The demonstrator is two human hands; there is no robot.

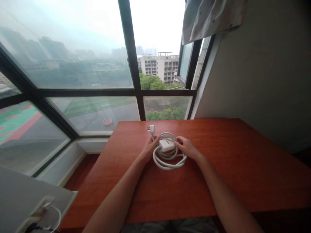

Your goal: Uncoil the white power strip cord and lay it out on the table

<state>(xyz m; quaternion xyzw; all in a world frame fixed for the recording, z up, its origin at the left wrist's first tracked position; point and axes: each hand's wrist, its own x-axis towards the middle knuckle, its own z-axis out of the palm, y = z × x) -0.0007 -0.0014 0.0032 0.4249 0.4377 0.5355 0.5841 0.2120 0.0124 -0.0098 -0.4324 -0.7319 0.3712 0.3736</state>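
A white extension cord lies coiled near the middle of the table, its cable [167,167] wound in several loose loops. The small socket block [167,145] sits within the coil, with its outlet holes facing up. My left hand [150,148] closes on the cord at the left side of the block, fingertips partly hidden. Just beyond that hand, the plug [152,129] stands up with its prongs pointing left. On the opposite side, my right hand [187,147] pinches the cord loops, its fingertips beside the block's right end.
The reddish-brown wooden table [243,168] reaches toward large windows with dark frames [92,93]. A grey wall [262,81] rises on the right. At lower left, a wall outlet [46,207] has a white cable plugged in. A curtain [213,19] hangs at upper right.
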